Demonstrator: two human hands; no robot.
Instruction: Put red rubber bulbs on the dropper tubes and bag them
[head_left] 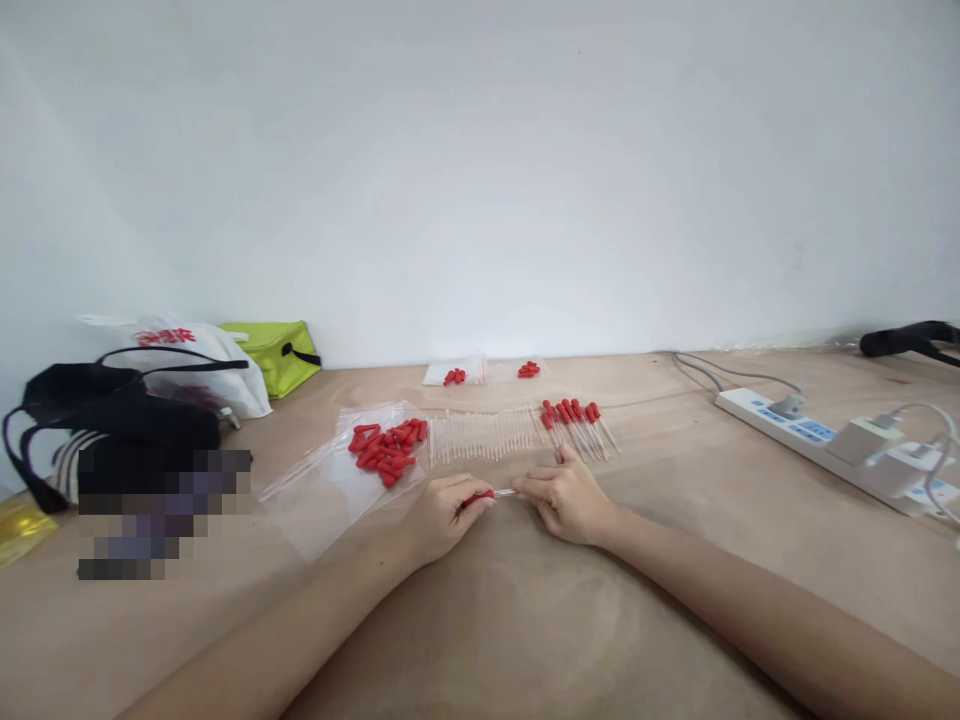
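Observation:
My left hand (441, 515) is closed on a red rubber dropper bulb (480, 496). My right hand (571, 502) pinches a thin clear dropper tube (505, 493), whose left end meets the bulb; how far it sits inside is hidden by my fingers. Beyond my left hand, a pile of loose red bulbs (384, 455) lies on a clear plastic bag (311, 500). A row of bare clear tubes (484, 435) spreads across the table past both hands. Just beyond my right hand lie several droppers with red bulbs fitted (574, 415).
Two small bags with red bulbs (454, 377) (529, 370) lie near the wall. At right stands a white power strip (795, 425) with plugged-in adapters and cables. A black bag (142, 430), a white plastic bag (217, 360) and a lime-green box bag (274, 355) occupy the left.

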